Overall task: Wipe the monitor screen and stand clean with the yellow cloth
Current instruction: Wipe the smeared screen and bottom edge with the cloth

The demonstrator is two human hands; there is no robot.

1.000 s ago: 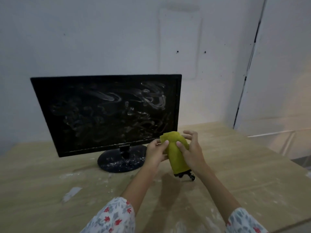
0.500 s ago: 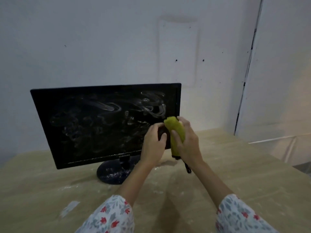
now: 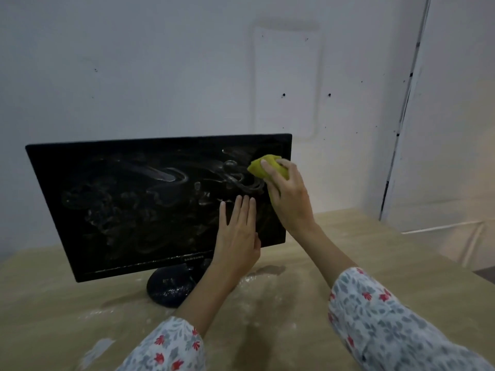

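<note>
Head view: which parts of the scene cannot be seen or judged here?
- Screen's lower right area: hidden behind the left hand.
- Most of the yellow cloth: covered by the right hand.
- Monitor back: faces away.
- Stand neck: behind the bezel and left forearm.
- Table: cut off by frame edges.

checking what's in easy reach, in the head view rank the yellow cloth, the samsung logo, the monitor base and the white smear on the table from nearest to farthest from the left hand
From the left hand, flat on the screen's right part:
1. Samsung logo, on the bottom bezel, just below-left of the hand.
2. Yellow cloth, up right, held by the right hand.
3. Monitor base, below the screen; close to the cloth's rank, hard to separate.
4. White smear, far lower left on the table.
</note>
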